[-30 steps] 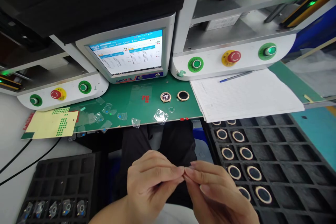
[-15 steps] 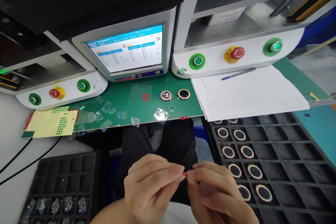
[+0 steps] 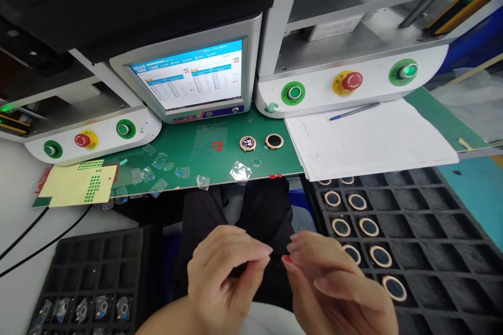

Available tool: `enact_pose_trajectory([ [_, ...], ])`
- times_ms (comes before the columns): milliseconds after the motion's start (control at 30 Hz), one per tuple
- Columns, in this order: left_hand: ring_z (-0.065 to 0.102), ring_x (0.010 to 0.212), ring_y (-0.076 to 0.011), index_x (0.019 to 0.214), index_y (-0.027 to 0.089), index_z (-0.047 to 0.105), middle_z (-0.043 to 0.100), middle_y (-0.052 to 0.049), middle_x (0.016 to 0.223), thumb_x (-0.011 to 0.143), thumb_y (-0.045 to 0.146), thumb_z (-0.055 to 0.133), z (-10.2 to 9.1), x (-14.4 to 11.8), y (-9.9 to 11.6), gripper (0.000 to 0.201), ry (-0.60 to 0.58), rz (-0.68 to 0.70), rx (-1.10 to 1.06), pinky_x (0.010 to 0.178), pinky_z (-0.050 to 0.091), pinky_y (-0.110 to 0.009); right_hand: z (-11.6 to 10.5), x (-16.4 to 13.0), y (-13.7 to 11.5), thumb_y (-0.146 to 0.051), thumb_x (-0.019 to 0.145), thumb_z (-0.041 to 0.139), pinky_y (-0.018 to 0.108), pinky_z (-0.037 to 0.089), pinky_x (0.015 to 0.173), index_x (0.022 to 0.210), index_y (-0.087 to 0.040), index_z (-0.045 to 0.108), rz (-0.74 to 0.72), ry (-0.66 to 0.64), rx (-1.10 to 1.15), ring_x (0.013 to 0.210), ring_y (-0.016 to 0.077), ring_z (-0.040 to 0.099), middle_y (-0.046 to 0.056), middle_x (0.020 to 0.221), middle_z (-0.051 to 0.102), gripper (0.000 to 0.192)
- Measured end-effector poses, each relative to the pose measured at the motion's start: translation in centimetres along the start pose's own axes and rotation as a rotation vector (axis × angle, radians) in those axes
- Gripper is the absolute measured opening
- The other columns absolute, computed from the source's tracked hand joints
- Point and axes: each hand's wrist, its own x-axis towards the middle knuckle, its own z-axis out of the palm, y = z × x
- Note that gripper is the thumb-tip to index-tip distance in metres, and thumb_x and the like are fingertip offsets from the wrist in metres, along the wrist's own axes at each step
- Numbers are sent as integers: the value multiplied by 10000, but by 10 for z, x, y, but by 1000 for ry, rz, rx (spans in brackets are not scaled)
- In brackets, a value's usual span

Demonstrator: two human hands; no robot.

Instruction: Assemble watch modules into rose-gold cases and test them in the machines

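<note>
holding a tiny red bit (image 3: 287, 259) at its fingertips, the right hand (image 3: 334, 285) sits low in the middle of the view, over the person's lap. its thumb and first finger are pinched shut on the bit, which looks like a small sticker, though it is too small to be sure. the left hand (image 3: 223, 277) is just beside it, a little apart. its fingers are curled in with the tips close together, and nothing shows between them.

a black tray (image 3: 432, 230) with rows of round gold-rimmed rings (image 3: 369, 226) lies to the right, near the right hand. another black tray (image 3: 98, 272) lies to the left, with small shiny parts in its bottom row. up on the green mat (image 3: 196, 162) sit two little round watch faces (image 3: 248, 143), some clear crumpled film scraps (image 3: 240, 171) and a yellow sheet with green dots (image 3: 78, 183). a screen (image 3: 188, 78) glows behind them, and a paper sheet (image 3: 373, 138) with a blue pen (image 3: 353, 111) lies to the right.

the red bit is very small and held only by its edge, so i think it could slip and fall into the dark lap below, where it would be hard to find. if it is sticky, it might fold over or cling to a finger.
</note>
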Motion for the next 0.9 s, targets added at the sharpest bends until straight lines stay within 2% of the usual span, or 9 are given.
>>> enact_pose_trajectory([
  [67, 686, 646, -146, 920, 161, 682, 731, -17, 722, 872, -3, 612, -2, -3, -3, 184, 15, -28, 2, 633, 606, -260, 2, 5, 23, -45, 813, 653, 318, 605, 657, 816, -233, 467, 42, 105, -64, 686, 145, 693, -29, 750, 688, 264],
  [167, 689, 663, -146, 918, 181, 680, 725, -8, 730, 857, -15, 598, -9, -12, -10, 220, 39, -93, 25, 595, 583, -226, 7, 30, 80, -226, 846, 669, 355, 578, 715, 805, -244, 472, 182, 254, -235, 718, 177, 692, -15, 736, 665, 202],
  [300, 700, 654, -137, 860, 210, 698, 730, 12, 746, 881, 68, 621, -23, -27, -19, 162, 51, -242, 137, 580, 569, -189, 18, 72, 153, -277, 787, 667, 412, 570, 741, 920, -214, 540, 337, 76, -305, 760, 237, 695, 46, 792, 686, 194],
  [400, 709, 656, -157, 812, 222, 719, 738, 15, 737, 880, 152, 652, -30, -36, -23, 119, 88, -355, 209, 609, 581, -209, 31, 87, 174, -275, 706, 698, 459, 558, 758, 983, -194, 554, 421, -62, -350, 864, 302, 687, 124, 973, 686, 323],
  [500, 717, 687, -174, 783, 224, 729, 741, 8, 737, 880, 218, 664, -36, -41, -23, 117, 111, -438, 235, 634, 580, -221, 44, 92, 175, -211, 672, 675, 517, 526, 831, 1008, -180, 572, 469, -130, -373, 951, 351, 662, 180, 1154, 619, 353],
  [600, 712, 695, -169, 779, 232, 733, 741, 13, 743, 887, 260, 663, -43, -43, -24, 132, 112, -471, 234, 648, 574, -217, 48, 99, 172, -190, 651, 664, 556, 511, 850, 1015, -164, 573, 509, -148, -339, 943, 368, 657, 205, 1177, 573, 377],
  [733, 723, 731, -179, 801, 223, 744, 752, -6, 769, 900, 280, 660, -46, -44, -29, 142, 58, -520, 131, 682, 580, -225, 36, 102, 146, -361, 675, 725, 527, 557, 818, 1104, -179, 510, 512, -161, -168, 883, 306, 692, 191, 1197, 555, 513],
  [833, 726, 748, -179, 800, 196, 754, 753, -39, 754, 919, 377, 664, -38, -42, -33, 235, -9, -675, -234, 715, 581, -225, 26, 82, 99, -596, 734, 703, 428, 608, 778, 1164, -244, 457, 438, -253, 75, 897, 249, 723, 127, 1208, 587, 608],
  [900, 726, 780, -188, 866, 179, 771, 762, -76, 798, 890, 512, 679, -28, -39, -32, 346, -83, -779, -620, 725, 583, -236, 22, 63, 63, -589, 779, 727, 387, 623, 741, 1217, -287, 468, 362, -356, 399, 918, 233, 728, 112, 1262, 573, 592],
])
